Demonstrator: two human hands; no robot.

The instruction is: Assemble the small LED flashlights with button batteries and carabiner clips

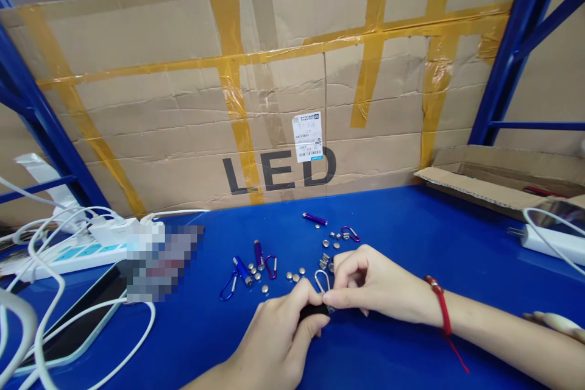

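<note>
My left hand (278, 330) is closed around a small black flashlight-like tube (313, 311), held between thumb and fingers. My right hand (363, 280) is pinched at the tube's right end, where a bit of silver shows; its fingertips hide the exact contact. Just above that end stands a silver carabiner clip (322, 280); I cannot tell whether it is attached. Several button cells (295, 278) lie beyond my hands. To the left are a blue tube (242, 271) with a blue carabiner (228, 286), a purple tube (259, 255) and a reddish-purple carabiner (271, 267).
Farther back lie another purple tube (315, 219) and a purple carabiner (351, 234). White cables, a power strip (82, 255) and a phone (77, 323) crowd the left. A cardboard box (475, 189) and white adapter (548, 247) are at right. Taped cardboard (183, 128) walls the back.
</note>
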